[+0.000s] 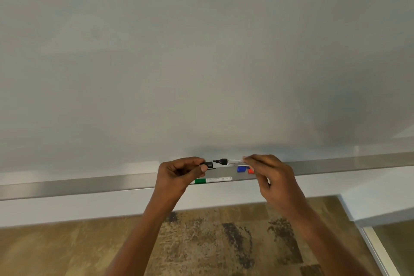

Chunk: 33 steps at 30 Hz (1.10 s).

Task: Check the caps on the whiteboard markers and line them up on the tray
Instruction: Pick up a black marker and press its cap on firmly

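My right hand (268,173) grips a black whiteboard marker (230,161) by its white barrel, its bare tip pointing left. My left hand (181,171) pinches the marker's black cap (208,165), held a short gap left of the tip. Both hover just above the metal tray (112,185) under the whiteboard. On the tray lies a green-capped marker (212,180) below my hands. A blue cap (241,169) and a red cap (251,171) show beside my right hand; their barrels are hidden behind it.
The whiteboard (201,51) fills the upper view. The tray runs the full width along its lower edge. Below is a white wall strip and patterned brown carpet (212,242). A white ledge (380,206) juts out at lower right.
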Motion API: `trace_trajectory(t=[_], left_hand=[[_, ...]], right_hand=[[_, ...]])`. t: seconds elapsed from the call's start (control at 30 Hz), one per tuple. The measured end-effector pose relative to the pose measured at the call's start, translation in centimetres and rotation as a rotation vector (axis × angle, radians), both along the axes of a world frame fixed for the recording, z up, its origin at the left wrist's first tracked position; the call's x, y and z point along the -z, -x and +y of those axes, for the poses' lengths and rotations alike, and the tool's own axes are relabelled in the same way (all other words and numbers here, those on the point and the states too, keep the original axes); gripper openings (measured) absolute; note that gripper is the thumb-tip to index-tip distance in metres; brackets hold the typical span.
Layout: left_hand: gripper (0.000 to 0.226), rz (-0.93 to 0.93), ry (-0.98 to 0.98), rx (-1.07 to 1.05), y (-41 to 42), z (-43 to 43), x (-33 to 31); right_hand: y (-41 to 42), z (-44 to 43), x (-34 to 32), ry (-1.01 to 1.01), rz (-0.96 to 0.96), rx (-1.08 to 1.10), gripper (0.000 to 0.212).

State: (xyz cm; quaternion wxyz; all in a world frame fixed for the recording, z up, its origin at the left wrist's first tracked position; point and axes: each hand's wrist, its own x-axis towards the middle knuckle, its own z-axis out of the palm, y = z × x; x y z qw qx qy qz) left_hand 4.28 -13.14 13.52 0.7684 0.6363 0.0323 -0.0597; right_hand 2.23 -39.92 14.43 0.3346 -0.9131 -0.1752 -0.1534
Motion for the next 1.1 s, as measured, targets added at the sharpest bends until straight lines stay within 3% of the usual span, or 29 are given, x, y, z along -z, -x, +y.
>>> trace_trajectory(t=[0.4,0.67,1.1], left_hand=[[0.028,0.023,-0.002,-0.028,1.0,-0.1,-0.5],[0.026,0.176,0.327,-0.006,0.9,-1.2,-1.0],[0.025,0.226,0.314,0.019,-1.0,-1.0,0.9]], right_hand=[[1.1,1.5,-0.5,0.033,-0.004,-0.037,0.039],[0.2,2.7,-0.6,-0.231,0.13,-0.03,0.025],[-2.3,3.2,0.1,-0.107,0.159,-0.064,0.021]])
